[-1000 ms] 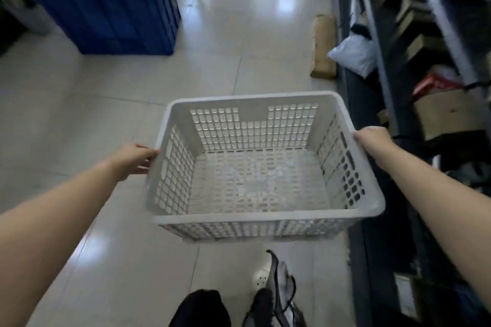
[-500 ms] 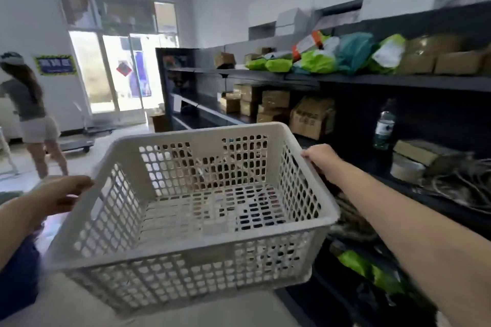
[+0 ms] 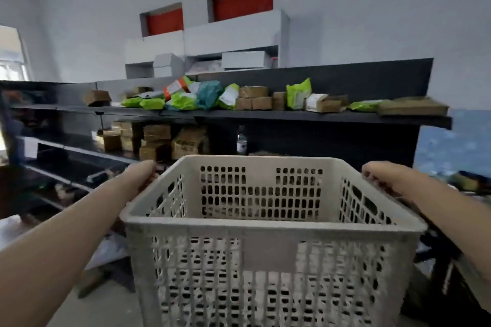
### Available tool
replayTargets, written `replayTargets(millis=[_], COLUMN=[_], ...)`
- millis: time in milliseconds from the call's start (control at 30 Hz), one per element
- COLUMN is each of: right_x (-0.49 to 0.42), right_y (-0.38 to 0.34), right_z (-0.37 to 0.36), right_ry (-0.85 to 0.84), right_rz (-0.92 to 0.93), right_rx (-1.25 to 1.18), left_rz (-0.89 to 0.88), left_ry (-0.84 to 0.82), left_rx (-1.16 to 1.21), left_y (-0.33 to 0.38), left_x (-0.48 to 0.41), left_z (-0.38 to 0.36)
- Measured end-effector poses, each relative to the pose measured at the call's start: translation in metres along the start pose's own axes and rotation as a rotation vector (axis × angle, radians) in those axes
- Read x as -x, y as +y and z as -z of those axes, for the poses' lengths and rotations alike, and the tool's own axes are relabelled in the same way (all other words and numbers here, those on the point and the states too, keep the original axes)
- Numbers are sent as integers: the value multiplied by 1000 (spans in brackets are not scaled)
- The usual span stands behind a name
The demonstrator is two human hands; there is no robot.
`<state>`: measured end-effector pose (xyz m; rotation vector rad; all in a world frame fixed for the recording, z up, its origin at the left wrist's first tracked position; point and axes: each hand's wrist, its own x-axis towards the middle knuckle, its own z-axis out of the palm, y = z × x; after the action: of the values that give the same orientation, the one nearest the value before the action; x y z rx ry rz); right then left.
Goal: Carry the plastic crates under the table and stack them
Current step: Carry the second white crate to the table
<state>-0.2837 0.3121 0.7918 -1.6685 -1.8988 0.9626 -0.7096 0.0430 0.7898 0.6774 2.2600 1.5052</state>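
Observation:
A white perforated plastic crate [image 3: 268, 244] fills the lower middle of the head view, held up in the air in front of me and empty. My left hand [image 3: 142, 176] grips the rim on its left side. At the far right corner my right hand [image 3: 385, 175] grips the rim, fingers curled over the edge. The view is blurred by motion. No table or other crate shows.
Dark shelving [image 3: 318, 117] runs across the room straight ahead, loaded with green and brown parcels [image 3: 186, 99] and cardboard boxes [image 3: 156, 138]. A bottle [image 3: 241, 141] stands on the middle shelf. White boxes [image 3: 233, 37] sit on top. A bright window [image 3: 12, 58] is at far left.
My view swung up from the floor and turned right along the shelving. The crate stayed in both hands and now faces the shelves squarely, raised higher in the view.

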Motion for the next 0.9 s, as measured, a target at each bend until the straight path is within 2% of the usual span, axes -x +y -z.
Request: replayTargets(millis=[200, 367, 533, 767, 900], right_x=[41, 84, 112, 87, 42], right_y=[156, 270, 357, 469, 491], right_z=[160, 282, 371, 456, 473], right_ry=[92, 112, 223, 464, 591], right_rz=[-119, -332, -443, -692, -740], right_rx=[37, 75, 65, 36, -48], left_rz=[-38, -70, -42, -94, -98], left_ry=[-379, -761, -1069, -1170, -1190], left_rx=[-204, -330, -269, -277, -187], left_y=[69, 102, 125, 153, 171], left_x=[65, 142, 214, 248, 256], left_z=[-165, -325, -456, -629, -724])
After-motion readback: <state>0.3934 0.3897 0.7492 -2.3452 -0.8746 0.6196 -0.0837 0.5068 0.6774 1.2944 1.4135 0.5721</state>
